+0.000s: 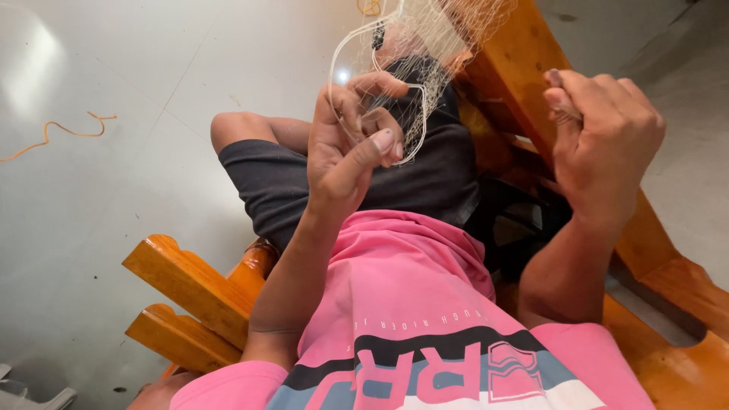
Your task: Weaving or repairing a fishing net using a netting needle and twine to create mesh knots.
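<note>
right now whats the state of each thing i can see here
left hand: raised, fingers curled into the net strands
right hand: closed in a fist around a small dark tool, mostly hidden
fishing net: pale, fine mesh, hanging, loops pulled out by the left hand
wooden chair: orange-brown, occupied
orange cord: loose on the floor

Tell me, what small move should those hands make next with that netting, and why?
Probably draw the right hand away to tighten the line: the left hand has a pale loop of twine slack around its fingers, with the fine net hanging above.
</note>
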